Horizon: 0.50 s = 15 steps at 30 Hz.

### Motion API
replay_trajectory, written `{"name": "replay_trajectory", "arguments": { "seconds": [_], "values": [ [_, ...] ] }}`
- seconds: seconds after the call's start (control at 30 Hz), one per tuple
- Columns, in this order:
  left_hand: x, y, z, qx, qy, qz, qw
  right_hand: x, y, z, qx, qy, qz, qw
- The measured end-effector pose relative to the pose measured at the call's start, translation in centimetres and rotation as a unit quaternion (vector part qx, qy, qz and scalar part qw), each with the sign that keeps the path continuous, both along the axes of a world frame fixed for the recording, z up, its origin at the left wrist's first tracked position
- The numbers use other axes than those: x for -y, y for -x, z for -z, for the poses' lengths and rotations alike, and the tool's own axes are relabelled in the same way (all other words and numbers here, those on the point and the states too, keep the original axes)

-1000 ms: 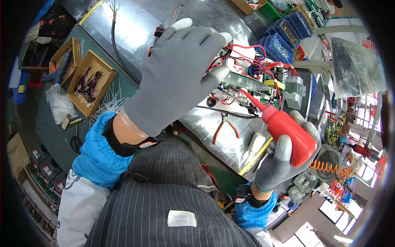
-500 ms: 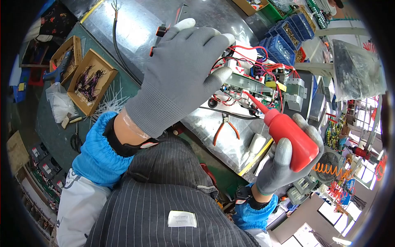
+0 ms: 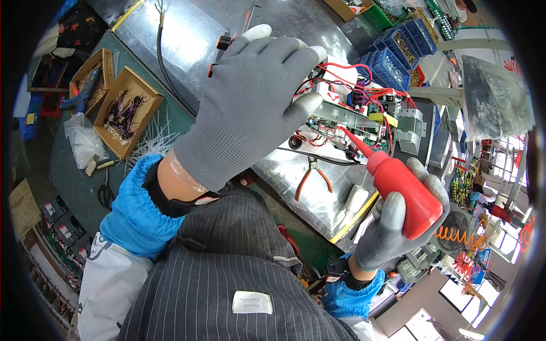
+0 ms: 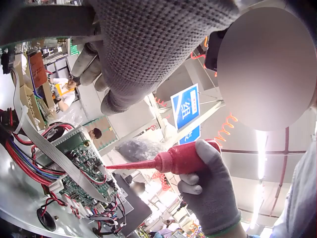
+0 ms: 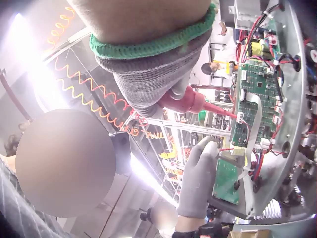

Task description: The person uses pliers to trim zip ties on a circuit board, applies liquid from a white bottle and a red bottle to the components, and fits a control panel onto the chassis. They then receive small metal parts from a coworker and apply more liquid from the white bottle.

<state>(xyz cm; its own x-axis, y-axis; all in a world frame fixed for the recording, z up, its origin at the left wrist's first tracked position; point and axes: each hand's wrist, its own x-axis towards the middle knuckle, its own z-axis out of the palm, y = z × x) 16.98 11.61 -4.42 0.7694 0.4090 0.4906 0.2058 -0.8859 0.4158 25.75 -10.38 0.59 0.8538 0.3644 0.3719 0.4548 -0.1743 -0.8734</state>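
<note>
In a grey glove, my right hand (image 3: 382, 232) grips a red squeeze bottle (image 3: 410, 199) with a long thin nozzle. The nozzle tip is right at the white connectors along the edge of a green circuit board (image 5: 257, 84). A flat grey ribbon cable (image 4: 62, 161) crosses this board, and red, blue and black wires run around it. My left hand (image 3: 250, 108), also gloved, reaches over the wired metal assembly with its fingers extended, the fingertips close to the wires. It hides part of the assembly in the head view.
Orange-handled pliers (image 3: 313, 179) and a small white bottle (image 3: 355, 198) lie on the metal bench near its yellow edge. Blue bins (image 3: 389, 65) of small parts stand at the back right. Left are cardboard boxes (image 3: 128, 113) and a black cable (image 3: 165, 71).
The red bottle and my right hand have shifted slightly right and down in the head view, the nozzle tip staying at the board. My left hand keeps nearly the same place.
</note>
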Motion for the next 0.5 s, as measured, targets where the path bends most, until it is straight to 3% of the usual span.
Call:
{"name": "replay_trajectory", "arguments": {
  "seconds": [0.5],
  "values": [
    [0.05,-0.06,0.13,-0.001,-0.008,-0.006,1.000,0.12,-0.07,-0.14,-0.006,0.006,0.021,1.000]
  ]
}}
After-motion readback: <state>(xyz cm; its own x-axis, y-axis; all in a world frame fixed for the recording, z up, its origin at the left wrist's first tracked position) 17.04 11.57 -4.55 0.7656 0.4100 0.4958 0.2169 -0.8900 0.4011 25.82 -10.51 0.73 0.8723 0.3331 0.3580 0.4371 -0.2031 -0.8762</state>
